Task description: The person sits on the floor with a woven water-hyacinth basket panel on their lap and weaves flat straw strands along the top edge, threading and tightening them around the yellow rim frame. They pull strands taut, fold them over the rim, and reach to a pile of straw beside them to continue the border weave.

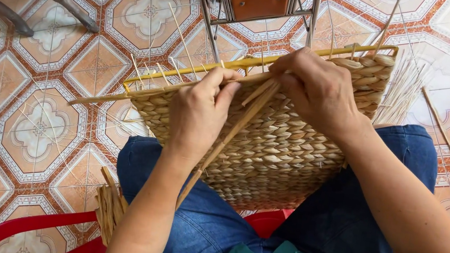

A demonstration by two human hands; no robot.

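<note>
The woven mat (276,146) lay across the person's lap, its long top edge running from lower left up to the right; the left hand (198,113) pinched that edge, fingers clenched on it; the right hand (318,90) gripped a straw strand (222,144) that slanted down-left over the weave, above the tiled floor (28,113).

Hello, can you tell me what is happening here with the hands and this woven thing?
A seated person holds a half-woven straw basket on the lap. The left hand and right hand both grip at its top edge, next to a yellow frame rod. A long straw strand hangs down from between the hands. Loose straw bundle lies beside a red stool.
</note>
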